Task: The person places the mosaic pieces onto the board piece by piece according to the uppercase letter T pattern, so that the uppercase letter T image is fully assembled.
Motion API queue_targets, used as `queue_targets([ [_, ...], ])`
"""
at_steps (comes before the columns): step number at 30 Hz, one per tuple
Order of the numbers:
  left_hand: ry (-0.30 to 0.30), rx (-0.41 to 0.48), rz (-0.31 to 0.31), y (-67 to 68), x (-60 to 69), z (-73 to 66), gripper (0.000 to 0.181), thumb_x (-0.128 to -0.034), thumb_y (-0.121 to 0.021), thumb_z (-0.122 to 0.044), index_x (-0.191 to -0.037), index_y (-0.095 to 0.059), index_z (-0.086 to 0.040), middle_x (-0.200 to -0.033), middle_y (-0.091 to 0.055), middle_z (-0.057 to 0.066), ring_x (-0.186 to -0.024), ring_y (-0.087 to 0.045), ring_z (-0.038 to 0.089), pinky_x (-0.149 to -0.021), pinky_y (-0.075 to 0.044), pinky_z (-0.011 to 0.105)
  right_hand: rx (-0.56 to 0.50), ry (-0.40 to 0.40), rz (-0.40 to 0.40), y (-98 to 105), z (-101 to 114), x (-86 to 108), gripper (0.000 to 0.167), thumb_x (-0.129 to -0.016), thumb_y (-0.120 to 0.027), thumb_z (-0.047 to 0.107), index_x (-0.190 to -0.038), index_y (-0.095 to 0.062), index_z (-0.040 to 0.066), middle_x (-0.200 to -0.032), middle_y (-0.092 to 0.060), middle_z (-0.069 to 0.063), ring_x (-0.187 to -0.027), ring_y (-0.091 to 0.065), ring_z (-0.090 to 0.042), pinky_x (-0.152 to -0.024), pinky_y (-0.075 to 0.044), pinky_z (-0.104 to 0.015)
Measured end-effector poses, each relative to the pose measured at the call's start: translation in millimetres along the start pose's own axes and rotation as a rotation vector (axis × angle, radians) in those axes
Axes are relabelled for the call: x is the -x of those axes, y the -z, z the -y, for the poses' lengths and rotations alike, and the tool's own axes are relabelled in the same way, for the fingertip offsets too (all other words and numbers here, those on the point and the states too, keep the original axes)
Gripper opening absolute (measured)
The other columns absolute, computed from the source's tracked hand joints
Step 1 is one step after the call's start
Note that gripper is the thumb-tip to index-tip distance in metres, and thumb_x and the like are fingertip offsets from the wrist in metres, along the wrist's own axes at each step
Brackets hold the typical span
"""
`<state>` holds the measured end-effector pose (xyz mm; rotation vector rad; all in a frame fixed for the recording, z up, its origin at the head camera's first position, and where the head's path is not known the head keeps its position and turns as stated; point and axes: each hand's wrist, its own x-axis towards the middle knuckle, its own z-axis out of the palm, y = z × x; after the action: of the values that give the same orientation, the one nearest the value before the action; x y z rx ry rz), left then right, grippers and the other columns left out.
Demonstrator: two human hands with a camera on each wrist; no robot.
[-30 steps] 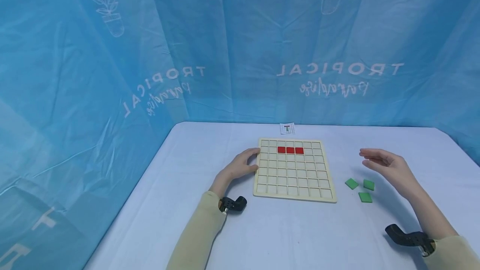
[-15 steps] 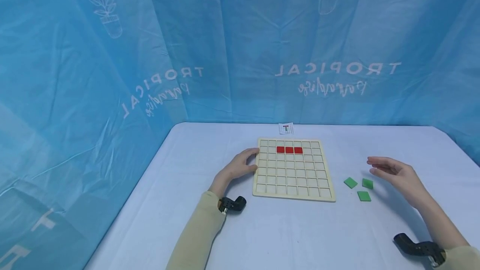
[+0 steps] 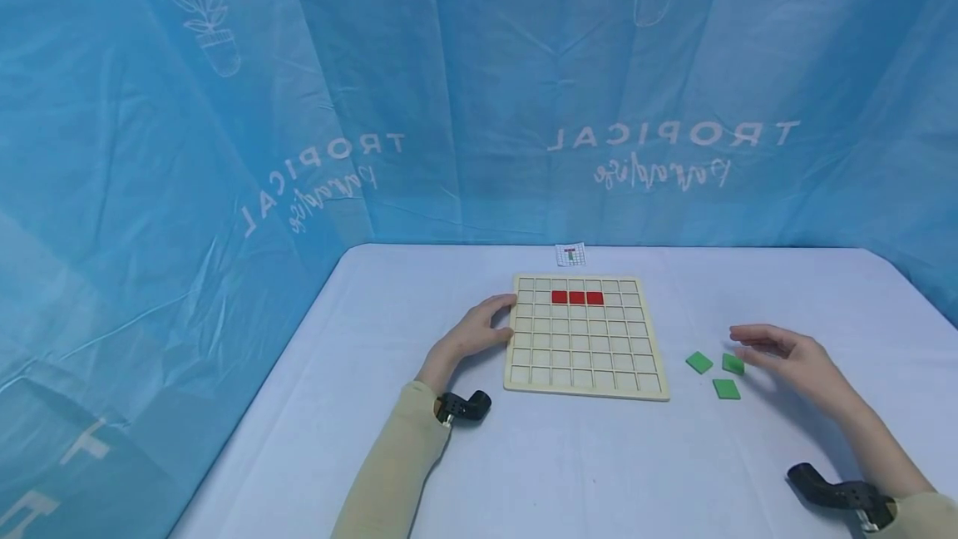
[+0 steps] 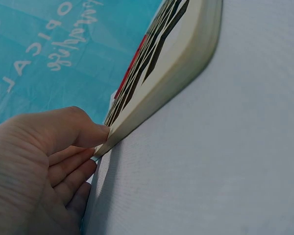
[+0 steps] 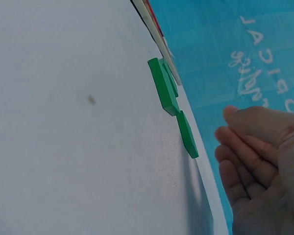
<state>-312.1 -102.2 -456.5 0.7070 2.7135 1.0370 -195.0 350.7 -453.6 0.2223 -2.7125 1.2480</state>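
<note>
My left hand [image 3: 471, 334] lies at the left edge of a pale square grid board [image 3: 580, 358]. In the left wrist view the thumb tip [image 4: 102, 133] touches the board's rim, and the fingers sit loosely beside it. Three red square tiles [image 3: 577, 298] form a row in the second row of cells from the far side. Right of the board lie three green square tiles [image 3: 726, 389], flat on the cloth. My right hand [image 3: 797, 364] hovers beside them, fingers relaxed and holding nothing; the right wrist view shows it apart from the green tiles [image 5: 163, 88].
A small printed card [image 3: 570, 254] with a red and green grid pattern lies behind the board, near the far table edge. White cloth [image 3: 599, 464] covers the table. Blue printed curtains [image 3: 479, 90] hang at the back and left. Each wrist carries a black camera mount [image 3: 464, 407].
My right hand has drawn back toward me and a little to the right, then lowered toward the green tiles. The left hand and the board have stayed in place.
</note>
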Motion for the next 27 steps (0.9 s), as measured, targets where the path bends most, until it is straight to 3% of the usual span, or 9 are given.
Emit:
queue_targets([
  [4, -0.002, 0.001, 0.001, 0.0, 0.1, 0.0, 0.061, -0.0874, -0.061, -0.013, -0.144, -0.039, -0.006, -0.147, -0.037, 0.008, -0.137, -0.028, 0.022, -0.113, -0.023, 0.035, 0.045, -0.008, 0.016, -1.2, -3.0, 0.6, 0.044, -0.089, -0.067, 0.033, -0.121, -0.061, 0.004, -0.117, -0.063, -0.007, -0.097, -0.042, 0.02, -0.076, -0.036, -0.002],
  [8, -0.015, 0.008, 0.0, 0.8, 0.9, -0.9, 0.061, -0.0871, -0.061, -0.012, -0.143, -0.039, -0.005, -0.147, -0.038, 0.009, -0.137, -0.028, 0.023, -0.113, -0.022, 0.036, 0.111, -0.024, 0.054, -0.8, -1.2, 1.0, 0.046, -0.087, -0.067, 0.038, -0.122, -0.062, 0.007, -0.121, -0.061, -0.013, -0.099, -0.043, 0.016, -0.08, -0.041, -0.014],
  [13, -0.018, 0.019, 0.002, 1.9, 1.3, -1.5, 0.061, -0.0875, -0.061, -0.012, -0.143, -0.039, -0.005, -0.147, -0.037, 0.009, -0.137, -0.028, 0.023, -0.113, -0.022, 0.036, 0.157, -0.016, 0.092, -2.9, -2.1, 0.2, 0.046, -0.087, -0.068, 0.036, -0.121, -0.063, 0.006, -0.121, -0.061, -0.015, -0.112, -0.053, -0.023, -0.089, -0.045, -0.048],
  [15, -0.013, 0.02, 0.003, 1.8, 1.3, -1.0, 0.061, -0.0876, -0.061, -0.012, -0.143, -0.039, -0.005, -0.147, -0.037, 0.009, -0.138, -0.028, 0.024, -0.113, -0.022, 0.036, 0.17, 0.0, 0.099, -3.3, -2.7, 0.2, 0.044, -0.087, -0.069, 0.033, -0.12, -0.063, 0.005, -0.12, -0.061, -0.015, -0.111, -0.053, -0.032, -0.09, -0.044, -0.053],
  [18, -0.013, 0.023, 0.003, 2.1, 0.6, 0.1, 0.06, -0.0876, -0.061, -0.012, -0.143, -0.039, -0.005, -0.147, -0.037, 0.009, -0.138, -0.027, 0.024, -0.113, -0.022, 0.037, 0.213, 0.034, 0.093, -3.3, -3.4, 0.2, 0.04, -0.085, -0.071, 0.031, -0.117, -0.065, 0.007, -0.116, -0.063, -0.011, -0.105, -0.056, -0.011, -0.088, -0.048, -0.042],
  [22, -0.019, 0.025, 0.002, 2.1, -0.2, 1.1, 0.059, -0.088, -0.06, -0.012, -0.143, -0.039, -0.005, -0.147, -0.037, 0.009, -0.138, -0.028, 0.024, -0.113, -0.022, 0.037, 0.247, 0.084, 0.08, -2.9, -3.7, 0.5, 0.037, -0.084, -0.073, 0.027, -0.115, -0.067, 0.009, -0.112, -0.065, -0.008, -0.095, -0.048, 0.012, -0.081, -0.049, -0.023],
  [24, -0.018, 0.023, 0.004, 2.0, -0.1, 0.9, 0.059, -0.0884, -0.06, -0.012, -0.143, -0.039, -0.005, -0.147, -0.037, 0.009, -0.138, -0.027, 0.023, -0.113, -0.022, 0.036, 0.258, 0.099, 0.074, -3.3, -3.4, 0.9, 0.036, -0.083, -0.074, 0.025, -0.114, -0.067, 0.009, -0.111, -0.065, -0.007, -0.095, -0.048, 0.011, -0.081, -0.049, -0.023],
  [27, -0.024, 0.026, 0.006, 1.6, 0.6, 0.9, 0.059, -0.0882, -0.06, -0.012, -0.143, -0.039, -0.005, -0.147, -0.037, 0.009, -0.138, -0.028, 0.024, -0.113, -0.023, 0.037, 0.275, 0.107, 0.074, -3.8, -2.9, 1.7, 0.035, -0.082, -0.075, 0.021, -0.114, -0.067, 0.009, -0.11, -0.065, -0.007, -0.097, -0.052, 0.003, -0.084, -0.051, -0.034],
])
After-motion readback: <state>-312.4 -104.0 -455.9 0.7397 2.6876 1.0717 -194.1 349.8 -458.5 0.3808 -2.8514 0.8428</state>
